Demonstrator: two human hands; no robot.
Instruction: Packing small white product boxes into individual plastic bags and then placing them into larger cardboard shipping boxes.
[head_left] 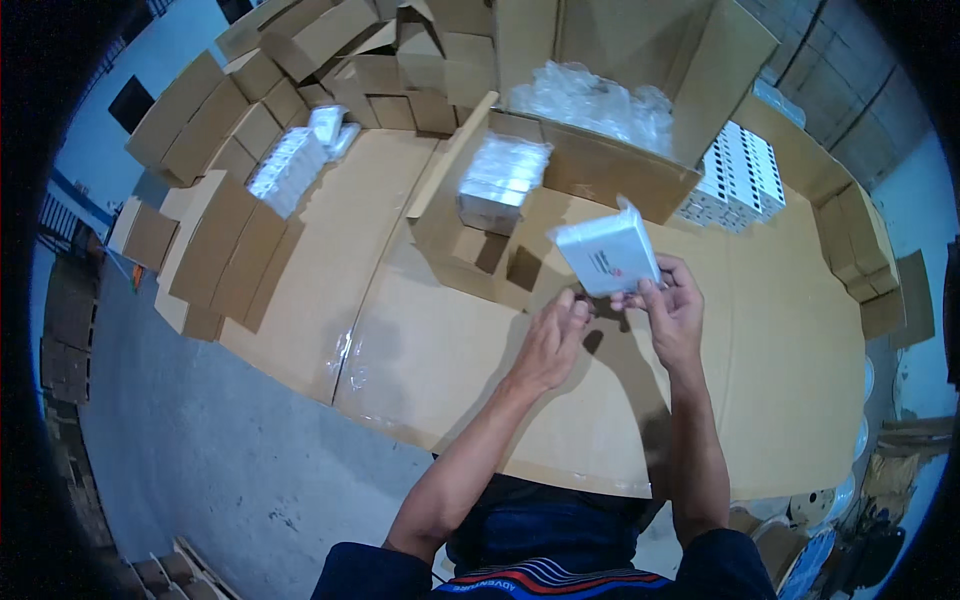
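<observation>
My right hand (pixel 673 308) holds a small flat white packet (pixel 606 256) in clear wrap, lifted above the cardboard-covered table (pixel 430 350). My left hand (pixel 552 336) is just below the packet's near edge, fingers curled, fingertips touching or nearly touching it. Beyond my hands sits a wrapped stack of white packets (pixel 500 180) on a small brown box. Behind that stands a large open carton (pixel 620 160) with crumpled clear plastic (pixel 595 100) inside.
Rows of white boxes (pixel 738 178) stand at the right of the carton. Another white bundle (pixel 290 170) lies at the far left among flat and folded brown boxes (pixel 230 240). More cartons (pixel 860 250) line the right edge. Grey floor (pixel 200 450) lies left of the table.
</observation>
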